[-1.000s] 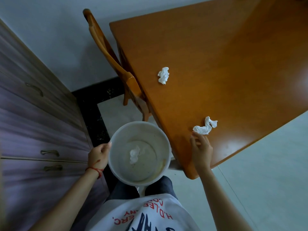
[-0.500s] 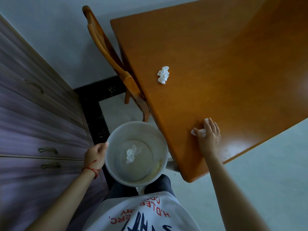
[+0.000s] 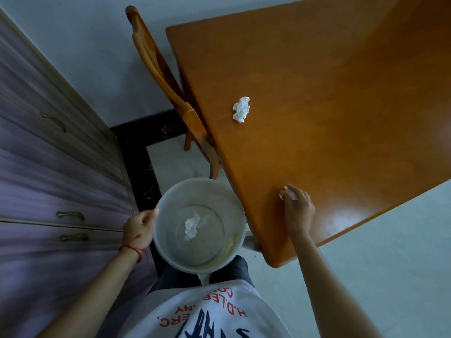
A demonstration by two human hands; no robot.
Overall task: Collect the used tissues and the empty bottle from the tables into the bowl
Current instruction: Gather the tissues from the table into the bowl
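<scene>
Orange-brown wood fills the upper right of the view: the bench point(image 3: 341, 118), with a wooden chair point(image 3: 156, 69) tucked against its left edge and purple drawers point(image 3: 48, 179) along the left wall. Half a second ago the right hand point(image 3: 299, 211) lay flat over the tissue by the near edge; now its fingers have curled shut round that crumpled tissue point(image 3: 288, 193), of which only a white scrap shows past the knuckles. Whether it has left the wood I cannot tell. The pickup looks all but made, so what remains for this piece is the short carry left to the bowl point(image 3: 168, 250). The left hand point(image 3: 139, 228) is clamped on the bowl's left rim, holding it just off the bench's near corner. Counted: three tissues in sight, one already in the bowl point(image 3: 191, 226), one in the right hand, one loose near the bench's left edge point(image 3: 241, 109). No bottle is in view
</scene>
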